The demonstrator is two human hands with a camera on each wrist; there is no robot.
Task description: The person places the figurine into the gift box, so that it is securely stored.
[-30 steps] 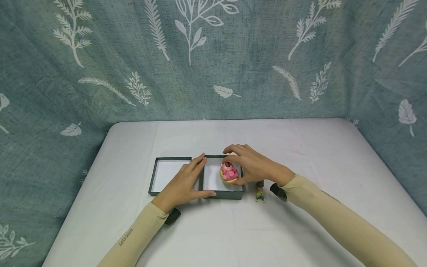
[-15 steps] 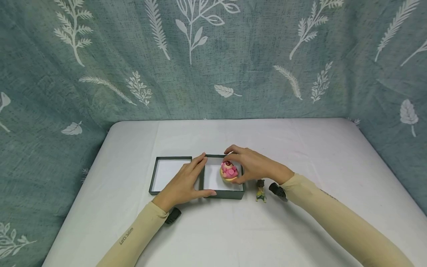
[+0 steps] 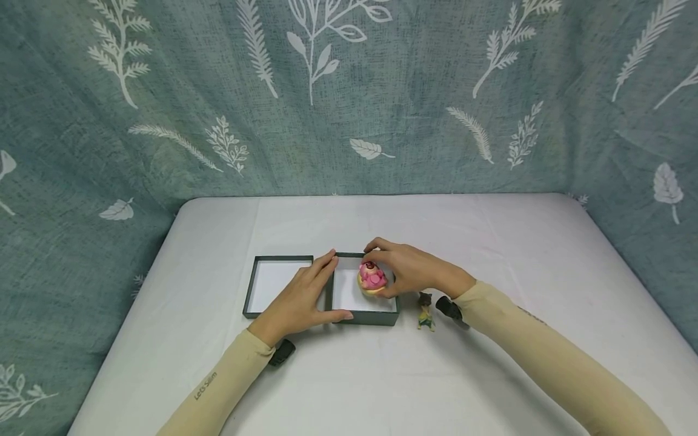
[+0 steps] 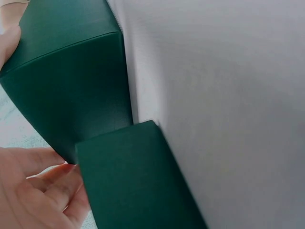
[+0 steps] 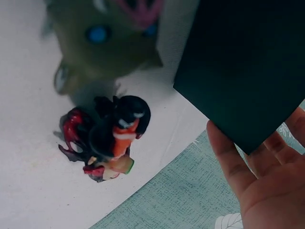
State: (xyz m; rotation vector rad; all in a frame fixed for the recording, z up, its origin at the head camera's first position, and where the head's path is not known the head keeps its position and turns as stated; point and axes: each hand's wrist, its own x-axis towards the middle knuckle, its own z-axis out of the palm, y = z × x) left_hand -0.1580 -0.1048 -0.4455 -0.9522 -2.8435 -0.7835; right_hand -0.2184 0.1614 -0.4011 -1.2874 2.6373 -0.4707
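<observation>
In the head view my right hand (image 3: 414, 266) holds a pink bear figurine (image 3: 373, 276) with a yellow rim by thumb and fingers. The figurine is over the white floor of a dark green open box (image 3: 368, 318); whether it touches that floor I cannot tell. My left hand (image 3: 300, 300) grips the box's left side, thumb at the front wall and fingertips at the far corner. In the left wrist view the fingers (image 4: 50, 186) touch the green box (image 4: 71, 90). The right wrist view shows the right hand (image 5: 267, 186) beyond the green wall (image 5: 248, 67), which hides the figurine.
A shallow green lid (image 3: 279, 259) with a white inside lies left of the box. To the right stands a small brown-haired figurine (image 3: 425, 312). The right wrist view shows a blue-eyed figure (image 5: 102, 43) nearby and a black-and-orange figurine (image 5: 125, 124) beside red-and-black pieces (image 5: 74, 129).
The right hand and pink figurine have shifted slightly left, and the bear has tilted a little. The left hand, box and lid stay where they were.
</observation>
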